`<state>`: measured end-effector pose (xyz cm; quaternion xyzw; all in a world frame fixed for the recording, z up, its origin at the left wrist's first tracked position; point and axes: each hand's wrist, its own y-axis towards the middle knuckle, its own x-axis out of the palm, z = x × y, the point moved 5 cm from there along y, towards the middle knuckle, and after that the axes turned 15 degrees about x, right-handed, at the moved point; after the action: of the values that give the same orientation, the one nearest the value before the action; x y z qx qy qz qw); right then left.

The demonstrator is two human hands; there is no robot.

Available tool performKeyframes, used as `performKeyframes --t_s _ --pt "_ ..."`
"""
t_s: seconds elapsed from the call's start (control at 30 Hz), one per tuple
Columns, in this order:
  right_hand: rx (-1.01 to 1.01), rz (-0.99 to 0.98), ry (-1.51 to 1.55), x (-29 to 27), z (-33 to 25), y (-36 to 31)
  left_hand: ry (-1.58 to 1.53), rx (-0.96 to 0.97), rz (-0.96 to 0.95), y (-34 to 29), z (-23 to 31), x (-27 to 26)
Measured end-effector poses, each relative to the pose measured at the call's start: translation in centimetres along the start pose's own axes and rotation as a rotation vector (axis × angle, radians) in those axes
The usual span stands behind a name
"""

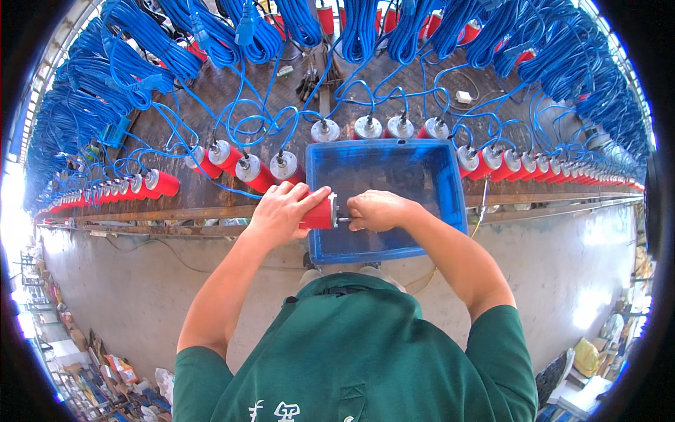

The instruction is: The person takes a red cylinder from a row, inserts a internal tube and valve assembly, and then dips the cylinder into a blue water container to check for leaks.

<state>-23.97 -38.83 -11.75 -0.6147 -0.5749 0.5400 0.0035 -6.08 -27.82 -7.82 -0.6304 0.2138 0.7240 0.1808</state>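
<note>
While the red cylinder (318, 213) lies sideways between your hands, above the left edge of the blue tray (453, 190), your left hand (280, 211) wraps its body. Your right hand (380, 211) pinches the dark fitting (343, 220) on its silver end face (334, 209). Similar red cylinders (261, 177) with blue cables (358, 32) line the bench (200, 197) beyond and beside the tray. White lettering (287, 411) marks your green shirt (351, 344).

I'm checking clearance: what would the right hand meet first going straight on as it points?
Probably the metal end of the red cylinder, just left of the right hand; exact depth is unclear.
</note>
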Motion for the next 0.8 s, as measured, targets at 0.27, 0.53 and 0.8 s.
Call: performKeyframes --t_s 0.27,0.53,0.8 --pt "0.144 0.264 0.369 0.6 3.4 1.2 -0.002 -0.005 0.006 0.1 -0.2 -0.2" --pt "0.098 0.095 1.219 3.5 -1.1 1.1 0.107 0.003 0.093 -0.8 0.6 -0.9" --pt "0.092 0.156 1.187 3.2 -1.3 0.4 -0.557 -0.973 0.687 -11.3 -0.6 4.4"
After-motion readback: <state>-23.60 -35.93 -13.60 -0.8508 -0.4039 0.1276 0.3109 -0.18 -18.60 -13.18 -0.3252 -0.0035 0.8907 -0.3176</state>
